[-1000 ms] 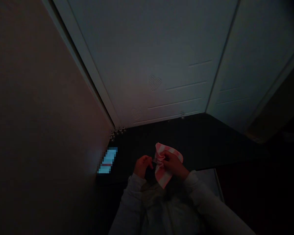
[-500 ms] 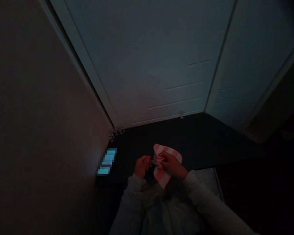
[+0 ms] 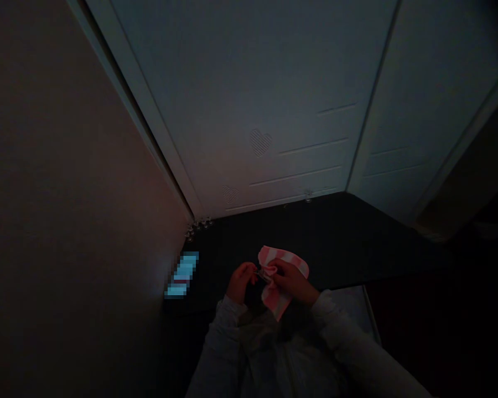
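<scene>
- The left hand was noted at the lower centre of the frame, its fingers bent and its fingertips brought to the outer end of a small shiny item; whether that end was pinched could not be told in the low light.
- The right hand was found closed, with a striped cloth in pink and white pinched between thumb and fingers.
- The cloth was located just below the centre of the frame, gathered into folds at the grip and spread out above and below it.
- The shiny item was seen between the left fingertips and the gathered folds; its kind could not be determined.
- Both hands were held over the near part of a dark bench.
- A bright, pixelated rectangle was recorded at the left end of the bench.
- Small glinting pieces were observed clustered at the bench's far left corner.
- One similar piece was observed, well apart from these, by a pale panel marked with hearts.
</scene>
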Available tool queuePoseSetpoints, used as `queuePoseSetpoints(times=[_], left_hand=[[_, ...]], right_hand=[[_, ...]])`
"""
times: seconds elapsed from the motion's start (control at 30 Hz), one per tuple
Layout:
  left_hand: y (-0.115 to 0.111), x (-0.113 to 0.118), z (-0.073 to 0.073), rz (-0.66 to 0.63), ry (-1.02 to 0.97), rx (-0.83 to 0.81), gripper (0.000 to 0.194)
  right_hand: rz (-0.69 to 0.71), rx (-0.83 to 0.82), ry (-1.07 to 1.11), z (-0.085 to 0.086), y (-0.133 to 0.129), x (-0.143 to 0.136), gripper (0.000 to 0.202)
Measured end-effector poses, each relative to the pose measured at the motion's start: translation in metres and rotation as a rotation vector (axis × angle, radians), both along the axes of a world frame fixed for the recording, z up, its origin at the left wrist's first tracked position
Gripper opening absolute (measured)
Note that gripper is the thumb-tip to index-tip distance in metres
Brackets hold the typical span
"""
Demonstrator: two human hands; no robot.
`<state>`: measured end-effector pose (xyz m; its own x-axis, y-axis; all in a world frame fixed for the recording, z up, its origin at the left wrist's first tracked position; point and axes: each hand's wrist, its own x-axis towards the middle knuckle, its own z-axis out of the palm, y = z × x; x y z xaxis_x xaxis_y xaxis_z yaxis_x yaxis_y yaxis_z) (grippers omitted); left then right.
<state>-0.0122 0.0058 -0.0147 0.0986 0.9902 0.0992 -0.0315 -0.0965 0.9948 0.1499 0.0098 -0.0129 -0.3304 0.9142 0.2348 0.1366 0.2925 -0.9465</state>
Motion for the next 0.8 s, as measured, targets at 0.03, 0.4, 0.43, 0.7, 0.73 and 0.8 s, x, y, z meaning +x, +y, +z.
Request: queuePoseSetpoints(times=[0.03,0.4,0.43,0.7,0.73,0.8], left_hand=[[0.0,0.0,-0.001,-0.005,-0.014,-0.002,0.029],[-0.003,-0.002,0.002,-0.062,-0.134,-0.04,0.028],[-0.003,-0.002,0.003,-0.061,-0.145,-0.041,0.027],[-0.005,0.001,0.008,-0.048,-0.195,-0.064,0.028],[-0.005,0.001,0.009,-0.036,-0.199,-0.067,0.028],[-0.005,0.003,0.008,0.008,-0.204,-0.067,0.03]], right_hand=[[-0.001,-0.002,0.0,-0.001,0.0,0.0,0.013],[-0.014,0.025,-0.05,0.002,-0.002,-0.001,0.01],[-0.02,0.026,-0.062,0.003,-0.002,-0.001,0.009],[-0.042,0.049,-0.14,-0.001,0.0,-0.002,0.013],[-0.047,0.058,-0.143,-0.001,0.001,-0.002,0.012],[-0.049,0.072,-0.139,-0.001,0.001,-0.002,0.012]])
